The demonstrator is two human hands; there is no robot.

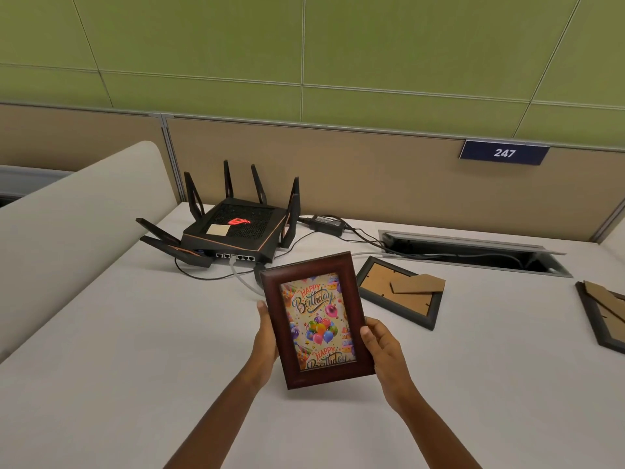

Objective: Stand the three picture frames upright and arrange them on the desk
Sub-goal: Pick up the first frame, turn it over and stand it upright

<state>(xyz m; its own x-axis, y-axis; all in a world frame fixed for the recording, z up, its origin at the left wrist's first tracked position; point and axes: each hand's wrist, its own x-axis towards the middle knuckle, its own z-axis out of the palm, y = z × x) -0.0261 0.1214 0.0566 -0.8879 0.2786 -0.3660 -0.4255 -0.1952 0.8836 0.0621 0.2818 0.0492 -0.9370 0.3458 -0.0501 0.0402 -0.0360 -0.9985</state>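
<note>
Brown frame (318, 319): facing the camera, long axis running near-to-far, top tilting slightly left, in front of the router (233, 228). Left hand (267, 336) and right hand (382, 350) are gripping its side edges. Two dark frames (399, 292) (605, 316) are lying face-down, right of the router.

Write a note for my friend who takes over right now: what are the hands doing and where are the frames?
Left hand and right hand: both grip the brown birthday frame, lifted above the desk, picture facing you.
Two dark frames lie face-down, stands showing: one right of the router, one at the far right edge.
Done: none standing yet.
Left: stand all three, arrange them.
</note>
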